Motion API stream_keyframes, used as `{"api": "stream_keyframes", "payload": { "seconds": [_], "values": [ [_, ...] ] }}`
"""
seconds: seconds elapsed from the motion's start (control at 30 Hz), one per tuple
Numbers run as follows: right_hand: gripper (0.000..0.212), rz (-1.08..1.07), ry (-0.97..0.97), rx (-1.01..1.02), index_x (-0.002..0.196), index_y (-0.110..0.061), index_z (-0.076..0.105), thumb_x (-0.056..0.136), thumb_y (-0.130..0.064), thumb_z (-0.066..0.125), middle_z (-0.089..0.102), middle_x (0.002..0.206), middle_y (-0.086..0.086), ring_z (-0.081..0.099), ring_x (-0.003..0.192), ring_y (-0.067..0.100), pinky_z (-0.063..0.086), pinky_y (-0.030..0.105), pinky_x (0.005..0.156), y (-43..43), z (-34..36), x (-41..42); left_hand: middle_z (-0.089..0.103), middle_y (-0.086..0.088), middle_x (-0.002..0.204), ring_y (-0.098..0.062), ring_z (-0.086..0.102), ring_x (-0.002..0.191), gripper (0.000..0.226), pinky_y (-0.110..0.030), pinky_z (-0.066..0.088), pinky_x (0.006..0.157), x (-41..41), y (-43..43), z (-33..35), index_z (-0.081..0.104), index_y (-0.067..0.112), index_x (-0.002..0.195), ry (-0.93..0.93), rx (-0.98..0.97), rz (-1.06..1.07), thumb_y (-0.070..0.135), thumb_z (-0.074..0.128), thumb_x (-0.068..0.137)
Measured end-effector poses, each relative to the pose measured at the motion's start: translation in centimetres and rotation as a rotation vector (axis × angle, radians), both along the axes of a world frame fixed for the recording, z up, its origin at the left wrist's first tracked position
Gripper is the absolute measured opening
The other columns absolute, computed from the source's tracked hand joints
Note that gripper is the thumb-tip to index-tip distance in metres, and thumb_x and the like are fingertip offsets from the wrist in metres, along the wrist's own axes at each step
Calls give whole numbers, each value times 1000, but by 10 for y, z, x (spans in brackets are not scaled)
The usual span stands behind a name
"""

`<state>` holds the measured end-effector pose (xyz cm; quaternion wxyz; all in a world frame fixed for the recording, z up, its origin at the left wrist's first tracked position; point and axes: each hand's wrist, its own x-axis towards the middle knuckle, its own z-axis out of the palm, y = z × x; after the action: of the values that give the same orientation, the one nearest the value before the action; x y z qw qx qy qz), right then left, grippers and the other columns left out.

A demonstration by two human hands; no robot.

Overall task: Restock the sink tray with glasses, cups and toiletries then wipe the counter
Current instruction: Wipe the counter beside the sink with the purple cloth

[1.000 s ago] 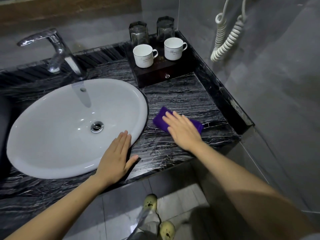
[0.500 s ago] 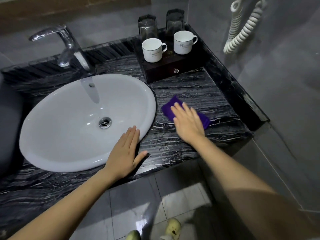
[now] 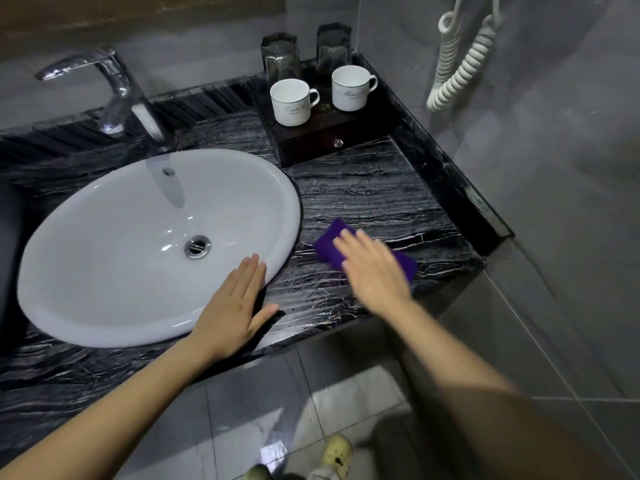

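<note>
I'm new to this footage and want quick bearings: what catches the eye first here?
A big white sink fills the left of the dark marble counter. Right of it, the right hand presses flat on a purple cloth; the left hand rests at the sink's rim. Behind, two white cups and two glasses stand on a dark tray.

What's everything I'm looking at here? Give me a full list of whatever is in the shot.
basin: 1, white, set in the counter
faucet: 1, chrome, behind the basin
counter: 1, black veined, around the basin
tray: 1, dark, counter's back right corner
cups: 2, white, front of tray
glasses: 2, clear, back of tray
cloth: 1, purple, counter right of basin
coiled cord: 1, white, right wall
shoes: 2, pale yellow, floor
left hand: 1, flat on basin rim
right hand: 1, flat on cloth
</note>
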<state>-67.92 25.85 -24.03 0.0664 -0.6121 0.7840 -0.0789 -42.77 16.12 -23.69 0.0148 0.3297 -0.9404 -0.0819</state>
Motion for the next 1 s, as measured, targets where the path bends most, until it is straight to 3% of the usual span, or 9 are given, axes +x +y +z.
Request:
{"api": "stream_keyframes", "payload": {
  "seconds": [0.13,0.3,0.4,0.63,0.83,1.0],
  "values": [
    [56,-173,8,10,146,-22,33,93,-35,19,29,156,-2,24,145,20,19,39,117,-4,2,-77,15,-11,155,-20,15,143,81,-23,-1,118,22,1,3,20,7,147,-49,-3,-9,65,12,91],
    [51,-306,10,-1,149,-19,28,99,-31,23,23,159,0,19,147,22,15,41,119,-12,0,-83,22,-11,152,-20,21,140,80,-20,-2,117,56,2,12,26,3,144,-117,9,29,63,14,92],
    [51,-419,4,11,150,-18,24,100,-28,27,20,160,1,15,147,24,13,42,119,-14,-1,-53,24,-12,152,-20,23,140,80,-19,-3,117,81,0,15,28,3,144,-139,11,47,63,14,92],
    [51,-229,11,26,150,-20,22,99,-29,23,19,160,-2,15,148,22,12,40,120,-6,-2,73,16,-7,155,-19,16,144,83,-19,-4,117,104,-7,11,22,7,147,-75,-26,-20,66,10,89],
    [52,-264,32,51,151,-18,18,100,-29,22,16,160,-2,10,148,21,9,40,121,1,-11,162,20,-11,155,-22,18,143,84,-24,0,117,122,-13,12,24,5,146,-60,-32,-70,65,8,89],
    [58,-351,29,-19,143,-13,39,92,-30,17,40,151,3,32,142,25,23,43,117,8,-10,213,22,-13,154,-25,21,143,88,-27,3,116,153,-21,12,24,4,145,-69,-41,-74,67,4,88]
  ]
}}
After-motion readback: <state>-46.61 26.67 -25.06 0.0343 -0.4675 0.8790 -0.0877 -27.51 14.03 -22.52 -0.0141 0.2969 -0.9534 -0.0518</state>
